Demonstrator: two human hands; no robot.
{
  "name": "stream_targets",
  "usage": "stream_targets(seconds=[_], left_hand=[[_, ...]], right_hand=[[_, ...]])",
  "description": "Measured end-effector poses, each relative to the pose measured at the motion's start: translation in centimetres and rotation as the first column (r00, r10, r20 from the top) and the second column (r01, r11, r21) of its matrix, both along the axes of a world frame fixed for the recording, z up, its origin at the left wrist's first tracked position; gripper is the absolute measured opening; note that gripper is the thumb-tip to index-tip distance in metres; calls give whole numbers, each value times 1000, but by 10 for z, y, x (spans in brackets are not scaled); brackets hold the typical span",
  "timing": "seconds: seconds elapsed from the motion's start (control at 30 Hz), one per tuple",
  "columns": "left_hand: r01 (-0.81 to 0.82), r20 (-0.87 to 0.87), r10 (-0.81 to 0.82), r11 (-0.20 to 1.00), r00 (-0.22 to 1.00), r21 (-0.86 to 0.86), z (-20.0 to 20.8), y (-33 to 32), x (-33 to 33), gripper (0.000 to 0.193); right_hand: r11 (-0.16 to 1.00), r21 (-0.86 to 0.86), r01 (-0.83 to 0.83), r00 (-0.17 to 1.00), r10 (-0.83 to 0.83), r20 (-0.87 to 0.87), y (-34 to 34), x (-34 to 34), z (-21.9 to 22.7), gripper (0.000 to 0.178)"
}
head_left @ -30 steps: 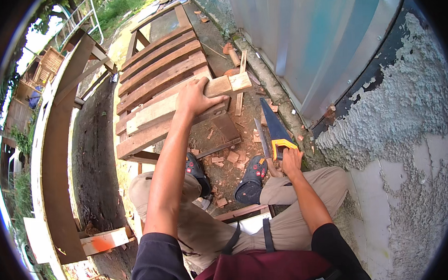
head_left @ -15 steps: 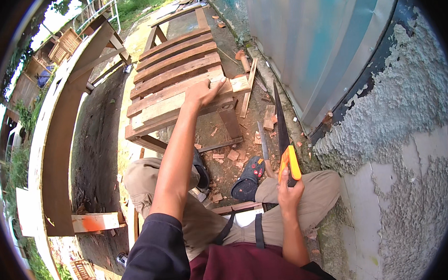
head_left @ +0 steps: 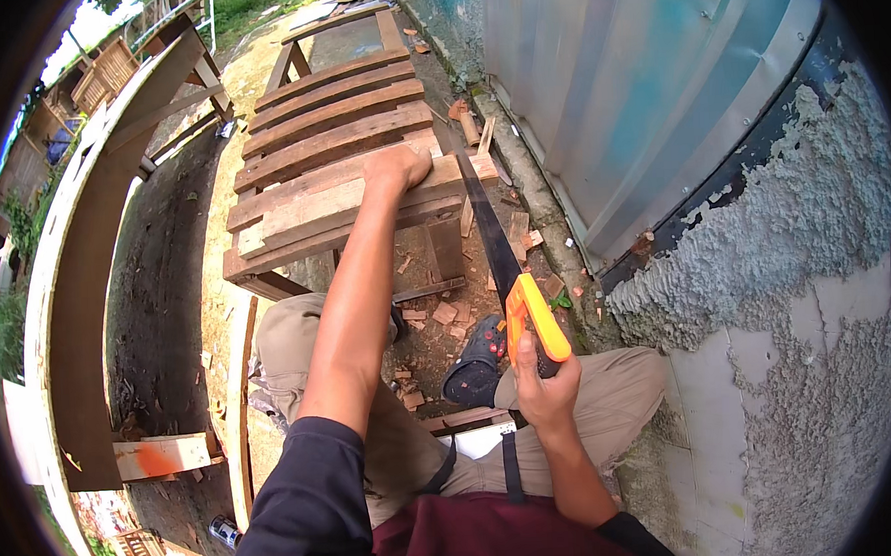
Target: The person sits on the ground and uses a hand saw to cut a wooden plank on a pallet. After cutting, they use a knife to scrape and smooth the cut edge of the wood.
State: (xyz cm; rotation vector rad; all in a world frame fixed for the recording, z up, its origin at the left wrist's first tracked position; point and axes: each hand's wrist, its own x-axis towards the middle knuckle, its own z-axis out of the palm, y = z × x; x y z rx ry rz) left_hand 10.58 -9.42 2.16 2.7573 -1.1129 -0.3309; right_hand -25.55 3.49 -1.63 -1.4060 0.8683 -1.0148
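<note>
My left hand (head_left: 399,169) is closed over a pale wooden board (head_left: 353,205), its fingers hooked over the far edge. That board lies across the near end of a slatted wooden frame (head_left: 335,134). My right hand (head_left: 548,385) grips the yellow handle of a hand saw (head_left: 493,234). The dark blade slants up and away, crossing the board's right end, and a short stub of wood shows beyond it. Whether the teeth touch the wood I cannot tell.
Wood offcuts and chips (head_left: 451,315) litter the ground between my feet, near my dark clog (head_left: 475,361). A corrugated metal panel (head_left: 616,92) and a rough, peeling wall (head_left: 764,294) stand close on the right. Along the left runs a large wooden frame (head_left: 78,294).
The saw has swung left with my right hand, from beside the metal panel to the board's right end. My left hand's thumb has folded in. The view has shifted slightly.
</note>
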Motion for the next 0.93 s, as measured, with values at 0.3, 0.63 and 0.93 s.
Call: stream_targets(seconds=[0.3, 0.63, 0.93], left_hand=[[-98, 30, 102, 988, 994, -122, -3, 13, -21, 59], [-118, -7, 118, 986, 993, -120, -1, 8, -17, 57], [-133, 69, 141, 986, 988, -104, -6, 3, -18, 58]], right_hand=[[988, 121, -100, 995, 100, 12, -18, -2, 26, 19], [999, -41, -22, 991, 16, -133, -76, 72, 12, 23], [973, 229, -32, 999, 22, 44, -39, 37, 24, 16]])
